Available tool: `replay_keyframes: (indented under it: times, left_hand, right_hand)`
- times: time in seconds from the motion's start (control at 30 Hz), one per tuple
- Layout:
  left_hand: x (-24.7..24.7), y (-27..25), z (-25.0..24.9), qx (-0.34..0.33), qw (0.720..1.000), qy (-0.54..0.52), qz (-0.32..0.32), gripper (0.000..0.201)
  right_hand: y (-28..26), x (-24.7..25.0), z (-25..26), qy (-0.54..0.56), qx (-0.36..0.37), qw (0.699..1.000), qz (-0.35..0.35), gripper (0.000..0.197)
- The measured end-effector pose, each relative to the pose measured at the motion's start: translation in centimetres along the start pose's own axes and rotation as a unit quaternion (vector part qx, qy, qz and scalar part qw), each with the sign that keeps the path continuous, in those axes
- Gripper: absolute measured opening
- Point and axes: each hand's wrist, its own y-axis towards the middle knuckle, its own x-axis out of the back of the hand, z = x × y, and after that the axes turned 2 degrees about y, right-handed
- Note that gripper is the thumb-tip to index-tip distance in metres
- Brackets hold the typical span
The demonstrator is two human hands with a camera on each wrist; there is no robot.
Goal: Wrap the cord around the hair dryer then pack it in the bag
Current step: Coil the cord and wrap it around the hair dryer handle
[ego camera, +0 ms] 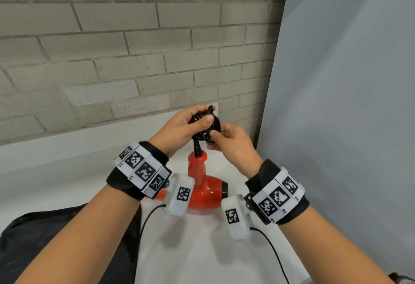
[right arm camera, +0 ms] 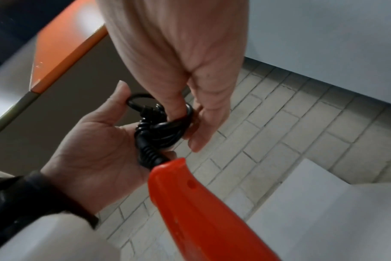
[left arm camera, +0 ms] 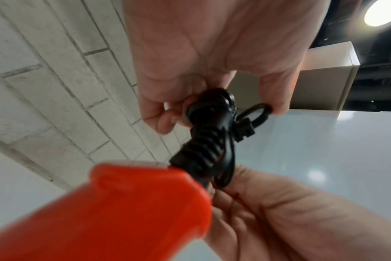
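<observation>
The red hair dryer lies on the white table, its handle pointing away from me. Its black cord is gathered into a small coiled bundle at the end of the handle. My left hand grips the top of the bundle with thumb and fingers. From the right and below, my right hand pinches the same bundle. In the left wrist view a small black loop sticks out of the coil above the ribbed strain relief. The black bag lies at my lower left.
A grey brick wall stands behind the table and a pale panel closes off the right side. Thin black cables trail from the wrist cameras over the table near the dryer.
</observation>
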Motion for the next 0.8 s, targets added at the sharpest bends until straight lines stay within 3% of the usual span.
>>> replay_keyframes:
  times: [0.1, 0.47, 0.5, 0.57, 0.67, 0.73, 0.8]
  left_hand:
    - [0.0, -0.2, -0.1, -0.003, 1.0, -0.001, 0.009, 0.035]
    - [0.0, -0.3, -0.2, 0.004, 0.999, -0.022, 0.039, 0.038]
    - [0.1, -0.3, -0.2, 0.005, 0.999, -0.025, 0.039, 0.034]
    - [0.3, -0.3, 0.0, 0.007, 0.999, -0.021, 0.036, 0.025]
    - [0.5, -0.4, 0.2, 0.008, 0.999, -0.002, 0.035, 0.027]
    - [0.5, -0.4, 0.1, -0.002, 1.0, -0.007, 0.027, 0.029]
    - [0.4, -0.4, 0.0, -0.016, 1.0, -0.003, -0.005, 0.034]
  right_hand:
    - [-0.2, -0.1, -0.4, 0.064, 0.002, 0.998, 0.013, 0.005]
    - [-0.1, -0.1, -0.6, 0.042, 0.058, 0.997, -0.027, 0.023]
    - [-0.1, 0.1, -0.5, 0.064, 0.065, 0.996, -0.009, 0.024]
    - [0.1, 0.7, -0.4, 0.135, 0.044, 0.986, 0.092, 0.036]
    - [0.4, 1.6, -0.5, 0.221, -0.031, 0.946, 0.234, 0.045]
    - [0.6, 1.8, -0.4, 0.258, -0.044, 0.94, 0.22, 0.032]
    - [0.7, 1.9, -0.3, 0.256, -0.025, 0.952, 0.166, 0.03]
